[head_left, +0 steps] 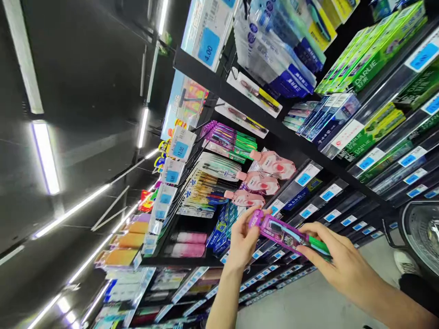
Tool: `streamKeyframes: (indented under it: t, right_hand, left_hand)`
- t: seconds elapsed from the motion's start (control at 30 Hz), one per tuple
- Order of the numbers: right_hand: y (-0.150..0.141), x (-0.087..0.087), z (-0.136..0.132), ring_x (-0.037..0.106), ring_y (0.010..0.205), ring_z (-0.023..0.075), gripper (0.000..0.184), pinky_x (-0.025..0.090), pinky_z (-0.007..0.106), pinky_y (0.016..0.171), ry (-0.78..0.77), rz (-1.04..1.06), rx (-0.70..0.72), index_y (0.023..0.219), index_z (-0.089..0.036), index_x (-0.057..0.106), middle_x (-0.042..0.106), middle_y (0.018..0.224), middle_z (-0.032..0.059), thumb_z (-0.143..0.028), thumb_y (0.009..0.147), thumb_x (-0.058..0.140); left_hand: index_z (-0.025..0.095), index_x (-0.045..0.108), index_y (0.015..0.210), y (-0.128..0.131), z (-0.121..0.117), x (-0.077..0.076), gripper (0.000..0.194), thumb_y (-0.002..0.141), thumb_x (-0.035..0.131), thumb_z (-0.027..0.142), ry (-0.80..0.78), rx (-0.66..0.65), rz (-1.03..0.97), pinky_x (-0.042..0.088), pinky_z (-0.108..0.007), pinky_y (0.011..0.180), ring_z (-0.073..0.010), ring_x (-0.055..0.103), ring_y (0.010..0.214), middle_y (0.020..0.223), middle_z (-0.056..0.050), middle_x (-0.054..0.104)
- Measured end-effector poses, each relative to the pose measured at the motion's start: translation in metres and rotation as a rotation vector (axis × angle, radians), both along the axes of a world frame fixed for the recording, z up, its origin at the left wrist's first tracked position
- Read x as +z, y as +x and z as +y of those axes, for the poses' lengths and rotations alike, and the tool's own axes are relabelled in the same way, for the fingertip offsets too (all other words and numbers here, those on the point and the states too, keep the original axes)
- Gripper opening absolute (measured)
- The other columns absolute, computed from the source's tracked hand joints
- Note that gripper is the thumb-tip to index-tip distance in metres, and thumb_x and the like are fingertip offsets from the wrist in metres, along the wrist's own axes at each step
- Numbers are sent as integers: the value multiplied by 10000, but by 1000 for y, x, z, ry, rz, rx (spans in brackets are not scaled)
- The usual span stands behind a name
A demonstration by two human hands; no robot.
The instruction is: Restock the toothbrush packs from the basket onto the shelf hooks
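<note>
Both my hands hold a toothbrush pack, purple at one end and green at the other, in front of a shop shelf. My left hand pinches the purple end with closed fingers. My right hand grips the green end, fingers wrapped under it. Just beyond the pack hang pink pouches and rows of similar purple and green toothbrush packs. The view is strongly tilted.
Black shelves carry green toothpaste boxes, blue packs, hanging toothbrushes and blue price tags. Pink tubes lie lower down. A round black and silver object and a shoe sit at the right. Ceiling lights fill the left.
</note>
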State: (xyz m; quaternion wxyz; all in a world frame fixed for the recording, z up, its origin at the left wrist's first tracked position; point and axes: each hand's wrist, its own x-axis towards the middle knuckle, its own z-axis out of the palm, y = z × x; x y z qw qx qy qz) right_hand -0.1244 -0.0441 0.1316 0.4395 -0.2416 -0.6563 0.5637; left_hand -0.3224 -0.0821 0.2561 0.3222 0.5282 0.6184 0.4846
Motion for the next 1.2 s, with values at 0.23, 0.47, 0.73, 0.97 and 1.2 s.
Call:
streamKeyframes:
  t: [0.23, 0.47, 0.73, 0.97, 1.2]
  right_hand:
    - [-20, 49, 63, 721, 992, 195, 305, 588, 292, 856, 429, 20, -165, 1305, -269, 602, 724, 1123, 38, -221, 1011, 537]
    - [-51, 117, 135, 732, 1012, 247, 281, 609, 358, 886, 625, 119, -295, 1251, -229, 642, 743, 1114, 63, -193, 977, 592]
    - [-92, 130, 152, 730, 973, 252, 282, 600, 371, 878, 558, 137, -315, 1247, -187, 636, 737, 1082, 86, -176, 966, 611]
    - [-107, 131, 146, 728, 952, 242, 249, 601, 354, 843, 527, 208, -362, 1217, -160, 633, 734, 1046, 91, -148, 972, 596]
    - [-111, 132, 143, 720, 1021, 241, 273, 611, 353, 849, 478, 222, -370, 1244, -179, 617, 729, 1149, 83, -185, 971, 613]
  left_hand:
    - [234, 776, 996, -35, 66, 54, 348, 677, 907, 280, 289, 285, -94, 570, -131, 644, -97, 726, 711, 888, -31, 798]
    - [236, 765, 960, -67, 124, 98, 180, 787, 810, 227, 529, 294, -174, 562, -131, 785, -77, 701, 857, 997, -11, 777]
    - [244, 753, 956, -77, 162, 110, 123, 904, 664, 175, 698, 293, -134, 522, -147, 866, -72, 663, 918, 999, 5, 752]
    - [256, 725, 985, -83, 171, 111, 159, 904, 652, 371, 728, 182, -3, 493, -269, 1016, -145, 641, 1085, 1115, -6, 719]
    - [257, 670, 1129, -88, 193, 116, 502, 937, 392, 628, 806, 193, 283, 432, -388, 1138, -243, 514, 1350, 1297, -46, 662]
